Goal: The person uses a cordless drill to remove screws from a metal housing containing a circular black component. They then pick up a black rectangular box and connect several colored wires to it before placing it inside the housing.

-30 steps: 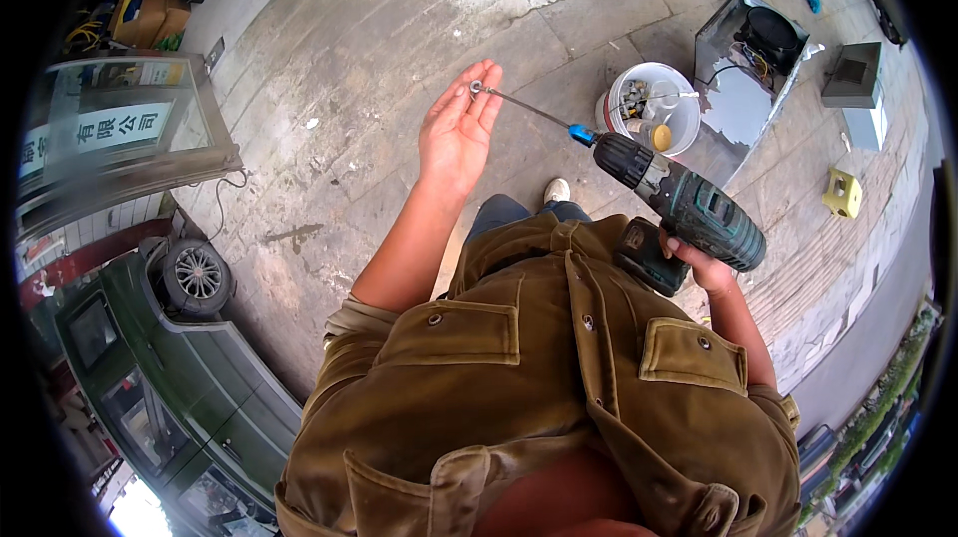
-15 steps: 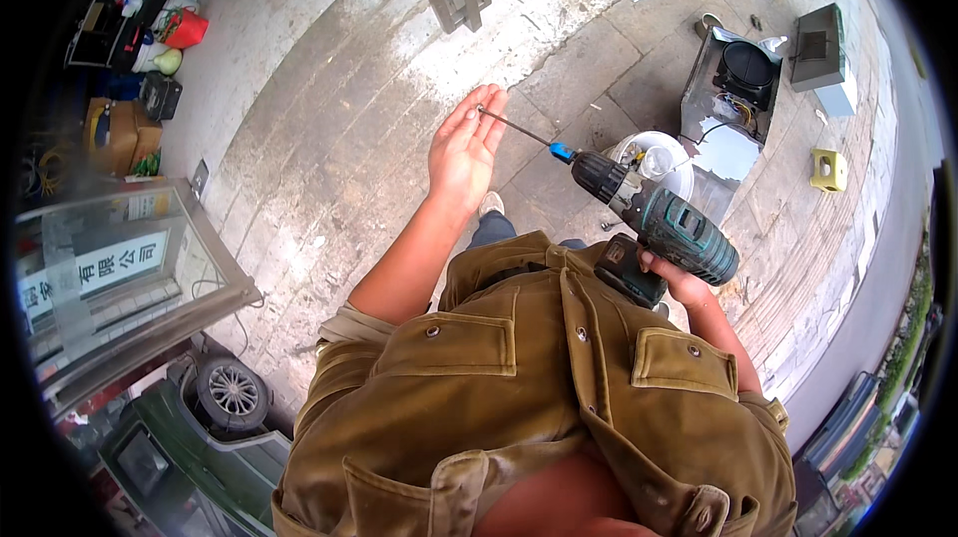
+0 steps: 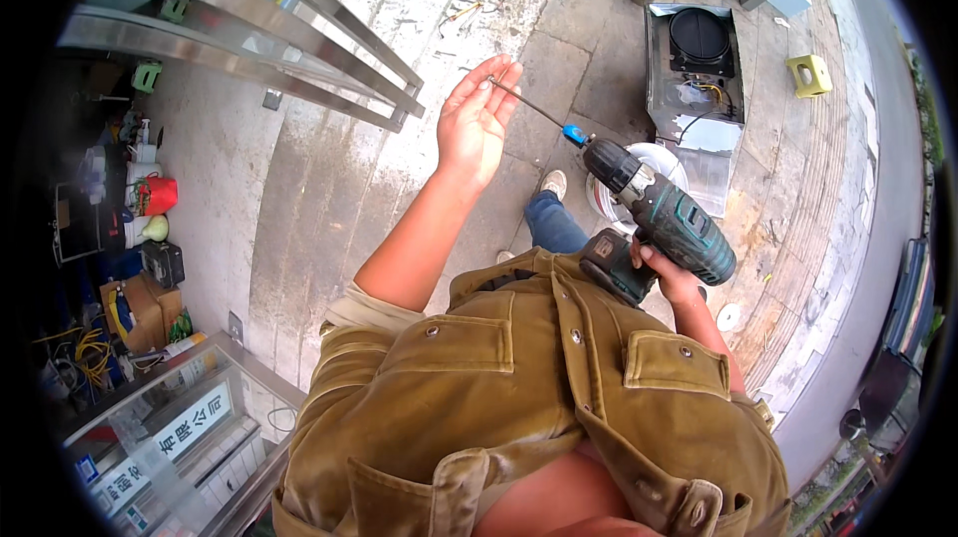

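A cordless drill (image 3: 671, 221) in black and teal is gripped by its handle in my right hand (image 3: 671, 275). Its battery base rests close to my jacket front. From the chuck, a blue collar (image 3: 575, 135) and a long thin bit (image 3: 534, 105) point up and left. The bit's tip reaches the fingers of my left hand (image 3: 473, 133), which is palm up with the fingers stretched out. Something small sits at the tip by the thumb, too small to make out.
A metal-framed rack (image 3: 329, 63) juts in at upper left. Ahead right stand a white bucket (image 3: 667, 160), an opened appliance with a round black part (image 3: 699, 35) and a yellow stool (image 3: 809, 76). Small tools lie farther off. A glass case (image 3: 225, 387) stands lower left.
My view has shifted over the paving: the metal rack now reaches in farther at upper left, and the appliance lies more to the left. One leg shows stepping forward. The bit stays at my left fingers.
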Motion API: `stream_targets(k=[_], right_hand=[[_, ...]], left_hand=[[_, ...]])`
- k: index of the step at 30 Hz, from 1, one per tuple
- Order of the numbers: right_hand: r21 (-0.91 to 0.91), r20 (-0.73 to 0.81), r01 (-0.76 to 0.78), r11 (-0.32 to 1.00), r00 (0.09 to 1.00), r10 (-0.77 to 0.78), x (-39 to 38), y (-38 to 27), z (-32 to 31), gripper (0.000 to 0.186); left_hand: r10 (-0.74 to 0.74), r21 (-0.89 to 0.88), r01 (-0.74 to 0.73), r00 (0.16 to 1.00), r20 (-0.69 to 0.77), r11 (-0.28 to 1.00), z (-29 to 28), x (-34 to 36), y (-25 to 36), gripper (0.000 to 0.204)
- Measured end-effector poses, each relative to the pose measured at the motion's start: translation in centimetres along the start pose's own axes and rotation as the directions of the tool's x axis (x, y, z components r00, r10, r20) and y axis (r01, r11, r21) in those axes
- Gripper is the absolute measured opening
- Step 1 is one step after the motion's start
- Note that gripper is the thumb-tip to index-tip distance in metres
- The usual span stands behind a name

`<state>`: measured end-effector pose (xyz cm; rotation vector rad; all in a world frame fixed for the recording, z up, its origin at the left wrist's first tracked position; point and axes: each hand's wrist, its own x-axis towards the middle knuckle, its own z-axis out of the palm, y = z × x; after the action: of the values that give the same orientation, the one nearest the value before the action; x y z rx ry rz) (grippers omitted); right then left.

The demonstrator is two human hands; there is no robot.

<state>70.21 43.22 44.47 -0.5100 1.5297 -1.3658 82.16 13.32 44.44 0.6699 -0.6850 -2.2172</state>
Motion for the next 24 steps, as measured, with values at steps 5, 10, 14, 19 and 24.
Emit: stream_targets(k=[5, 10, 14, 19, 24], right_hand=[[0.032, 0.037, 0.036, 0.999, 0.999, -0.037, 9.0, -3.1, -3.0, 0.015], [0.089, 0.032, 0.077, 0.993, 0.996, -0.080, 16.8, -7.0, -4.7, 0.015], [0.081, -0.032, 0.100, 0.992, 0.995, -0.098, 22.0, -8.6, -5.5, 0.021], [0.152, -0.192, 0.195, 0.969, 0.967, -0.165, 29.2, -9.7, -5.3, 0.041], [0.210, -0.381, 0.257, 0.943, 0.910, -0.163, 35.4, -12.5, -4.4, 0.032]], left_hand=[[0.006, 0.010, -0.006, 1.000, 0.026, 1.000, 3.6, 9.6, 1.2, 0.029], [0.003, 0.000, -0.003, 1.000, 0.021, 1.000, 6.3, 18.1, 2.3, 0.028], [-0.029, -0.035, 0.031, 0.997, 0.074, 0.999, 7.9, 25.6, 2.9, 0.025], [-0.120, -0.025, 0.127, 0.975, 0.186, 0.992, 10.5, 36.0, 3.4, 0.024], [-0.262, 0.013, 0.269, 0.925, 0.274, 0.963, 15.3, 45.5, 3.2, 0.023]])
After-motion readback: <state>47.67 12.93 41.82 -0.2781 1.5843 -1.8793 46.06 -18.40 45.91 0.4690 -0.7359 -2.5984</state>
